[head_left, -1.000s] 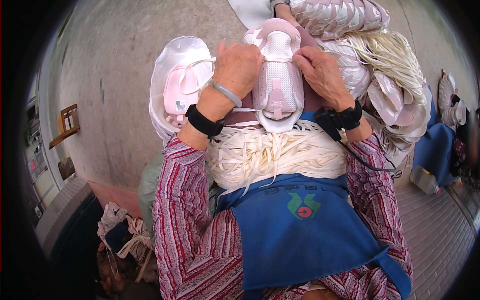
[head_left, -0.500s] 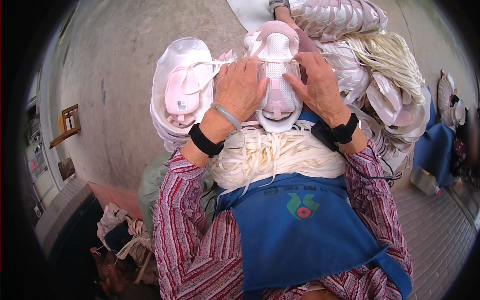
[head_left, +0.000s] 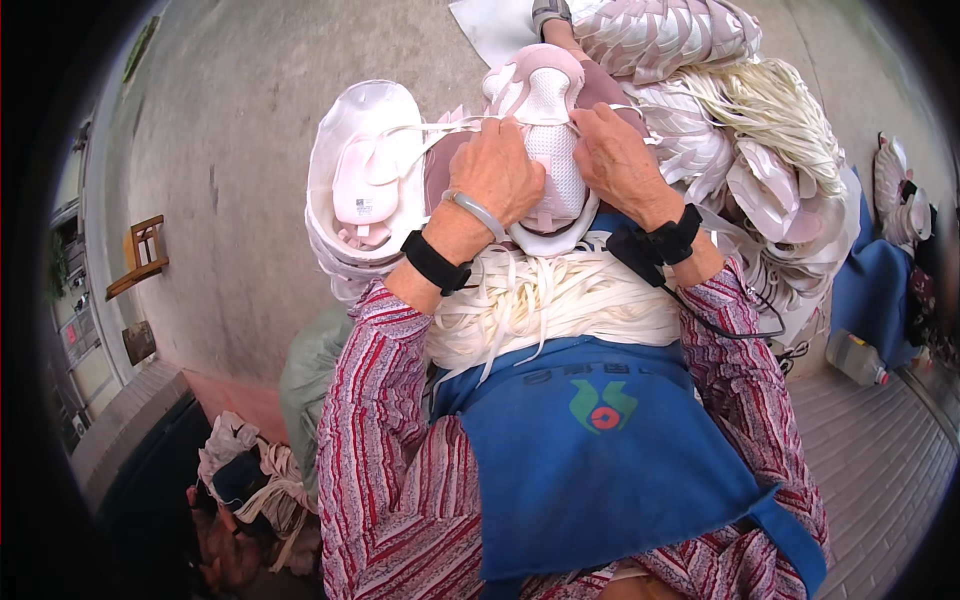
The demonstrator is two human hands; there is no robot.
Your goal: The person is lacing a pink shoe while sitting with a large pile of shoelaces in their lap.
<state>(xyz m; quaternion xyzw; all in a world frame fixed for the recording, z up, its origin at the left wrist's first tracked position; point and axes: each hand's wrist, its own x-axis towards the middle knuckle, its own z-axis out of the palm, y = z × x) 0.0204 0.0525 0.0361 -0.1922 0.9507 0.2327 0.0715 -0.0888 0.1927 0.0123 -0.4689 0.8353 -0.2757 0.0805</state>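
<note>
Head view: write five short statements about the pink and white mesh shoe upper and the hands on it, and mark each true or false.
1. Both hands rest on the pink and white mesh shoe upper. True.
2. The left hand wears a thick glove. False: it is bare, with a black wrist strap.
3. A bundle of cream flat laces lies on the lap above the blue apron. True.
4. The right hand holds scissors. False: no scissors show.
5. The apron is red. False: it is blue.

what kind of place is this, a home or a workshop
Probably an informal shoe-making workspace, maybe a yard or porch: a stack of pink-and-white shoe uppers, heaps of white laces, a bare concrete floor, and both hands on one shoe.
</note>
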